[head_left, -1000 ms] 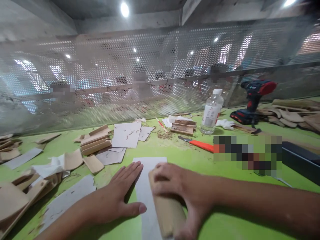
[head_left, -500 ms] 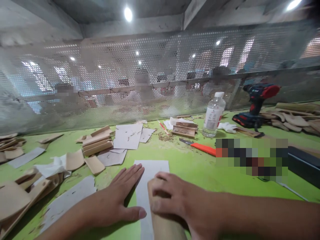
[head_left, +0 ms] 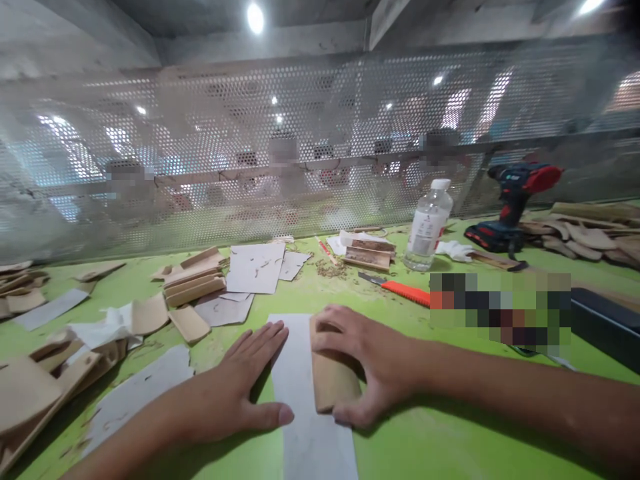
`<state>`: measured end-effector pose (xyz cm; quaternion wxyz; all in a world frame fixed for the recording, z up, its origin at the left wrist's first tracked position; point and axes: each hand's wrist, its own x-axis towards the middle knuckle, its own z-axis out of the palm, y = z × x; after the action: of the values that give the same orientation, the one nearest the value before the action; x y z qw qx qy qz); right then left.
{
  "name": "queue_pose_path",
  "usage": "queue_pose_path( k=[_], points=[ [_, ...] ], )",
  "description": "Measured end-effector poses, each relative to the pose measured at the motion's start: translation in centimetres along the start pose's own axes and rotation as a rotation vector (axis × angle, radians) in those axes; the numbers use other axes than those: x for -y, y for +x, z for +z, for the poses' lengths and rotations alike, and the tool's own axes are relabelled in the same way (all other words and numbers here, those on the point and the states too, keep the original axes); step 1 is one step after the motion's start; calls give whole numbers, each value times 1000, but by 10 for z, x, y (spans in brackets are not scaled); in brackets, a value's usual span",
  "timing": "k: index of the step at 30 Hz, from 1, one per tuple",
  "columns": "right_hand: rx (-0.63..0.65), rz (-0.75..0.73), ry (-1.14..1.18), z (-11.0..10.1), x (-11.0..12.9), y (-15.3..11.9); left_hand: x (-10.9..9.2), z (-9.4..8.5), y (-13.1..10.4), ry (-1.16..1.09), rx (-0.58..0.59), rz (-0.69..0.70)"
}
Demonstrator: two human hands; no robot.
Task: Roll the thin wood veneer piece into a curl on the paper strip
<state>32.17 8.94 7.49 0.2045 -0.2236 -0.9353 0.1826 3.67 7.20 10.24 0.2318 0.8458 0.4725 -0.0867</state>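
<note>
My right hand (head_left: 373, 353) grips a curved, tan piece of bamboo (head_left: 334, 383), fingers over its far end and thumb at its near end. The piece lies on the right side of a long pale strip that looks like sandpaper (head_left: 316, 447), in front of me. With fingers stretched out flat, my left hand (head_left: 233, 390) rests at the strip's left edge, thumb over it, holding nothing. The underside of the bamboo is hidden.
Bamboo pieces (head_left: 195, 290) and pale sheets (head_left: 256, 269) lie at the left. An orange-handled cutter (head_left: 405, 292), a water bottle (head_left: 427, 230) and a cordless drill (head_left: 515, 210) are at the right. Perforated metal (head_left: 225, 187) screens the table's back.
My right hand has slid the bamboo piece away from me along the strip; its near end now shows. My left hand has stayed about where it was.
</note>
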Motion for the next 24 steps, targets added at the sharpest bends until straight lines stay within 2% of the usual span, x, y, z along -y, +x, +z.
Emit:
queue_pose_path(
  k=[4, 5, 8, 9, 12, 13, 17, 20, 21, 24],
  points=[
    [72, -167, 16, 0, 3, 0, 3, 1, 0, -14, -8, 51],
    [75, -167, 23, 0, 3, 1, 4, 1, -1, -20, -10, 49],
    [20, -17, 3, 0, 2, 1, 2, 1, -1, -22, -17, 30],
    [17, -15, -3, 0, 2, 0, 2, 1, -1, -21, -16, 31],
    [74, -154, 17, 1, 4, 0, 0, 0, 0, -18, -10, 39],
    [80, -156, 24, 1, 5, -1, 0, 0, 0, -18, -9, 38],
    [10, 95, -26, 0, 12, -3, 1, 2, 1, -11, -21, 37],
    [128, -47, 21, 3, 15, -5, 1, 2, 0, -3, -10, 41],
    [139, -52, 34, 4, 15, -5, 1, 2, 0, -2, -6, 40],
    [47, 92, 20, 4, 13, -4, 0, 2, 0, -3, -6, 33]
  ],
)
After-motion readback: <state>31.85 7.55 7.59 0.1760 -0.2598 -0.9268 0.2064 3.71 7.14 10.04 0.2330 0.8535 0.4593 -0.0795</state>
